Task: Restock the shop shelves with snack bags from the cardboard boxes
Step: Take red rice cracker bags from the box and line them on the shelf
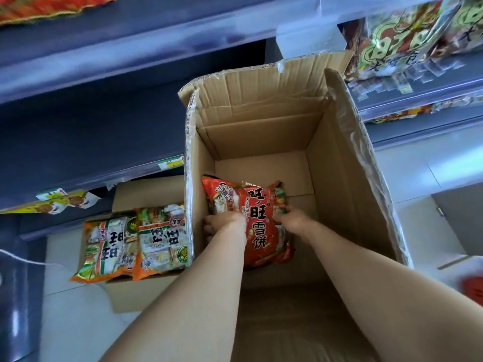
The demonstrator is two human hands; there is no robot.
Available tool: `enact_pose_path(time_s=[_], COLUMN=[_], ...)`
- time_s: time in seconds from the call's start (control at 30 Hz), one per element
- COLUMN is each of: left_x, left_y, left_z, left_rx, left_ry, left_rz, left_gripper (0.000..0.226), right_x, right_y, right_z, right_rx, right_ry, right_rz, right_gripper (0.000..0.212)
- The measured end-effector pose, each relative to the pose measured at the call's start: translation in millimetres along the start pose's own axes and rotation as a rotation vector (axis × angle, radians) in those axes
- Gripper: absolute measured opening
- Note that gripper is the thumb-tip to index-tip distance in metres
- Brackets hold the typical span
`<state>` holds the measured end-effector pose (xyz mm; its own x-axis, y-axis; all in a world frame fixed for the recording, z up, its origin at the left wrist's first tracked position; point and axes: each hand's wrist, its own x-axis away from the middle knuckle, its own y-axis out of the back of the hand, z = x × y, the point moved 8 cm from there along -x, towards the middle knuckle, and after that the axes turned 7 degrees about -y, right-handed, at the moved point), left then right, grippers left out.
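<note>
Shop shelves (109,64): dark tiers, far and left. Large cardboard box (347,163): open, centre. Smaller box (136,291): left, touching it, holding orange snack bags (136,239). Red snack bag (257,223): low inside the large box, near-left corner. Left hand (222,223) grasps its left edge; right hand (290,219) grasps its right edge.
</note>
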<state>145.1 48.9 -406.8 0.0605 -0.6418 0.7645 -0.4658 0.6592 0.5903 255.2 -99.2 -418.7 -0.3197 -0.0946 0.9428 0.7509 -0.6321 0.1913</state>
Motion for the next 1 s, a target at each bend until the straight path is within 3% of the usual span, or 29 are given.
enact_pose_path(time_s=[0.23,0.33,0.47,0.63,0.83,1.0], left_x=[-26.3,-26.8,-5.5,51.6,134.6,183.5], left_y=[-16.3,-16.0,-10.1,10.4,54.1,98.4], left_z=[-3.3,-7.4,-29.5,-82.6,-139.5,-160.9], left_rx=[0.123,0.191,0.071,-0.208,-0.308,-0.267], left_ry=[-0.069,-0.114,-0.209,-0.396,-0.620,-0.706], left_rz=[-0.026,-0.049,-0.040,-0.014,-0.050,-0.064], left_gripper=[0.071,0.064,0.054,0.048,0.051,0.054], right_x=[-30.0,-28.8,-19.6,20.1,92.8,168.5], right_y=[-6.7,-4.4,6.1,25.3,51.1,76.5], right_z=[-20.5,-20.0,-16.6,9.1,47.0,65.9], right_rx=[-0.246,-0.308,-0.375,-0.494,-0.555,-0.468], right_ry=[-0.093,-0.080,-0.087,-0.023,0.110,0.205], right_rz=[0.091,0.142,0.147,0.084,0.076,0.049], right_gripper=[0.063,0.053,0.032,0.033,0.047,0.034])
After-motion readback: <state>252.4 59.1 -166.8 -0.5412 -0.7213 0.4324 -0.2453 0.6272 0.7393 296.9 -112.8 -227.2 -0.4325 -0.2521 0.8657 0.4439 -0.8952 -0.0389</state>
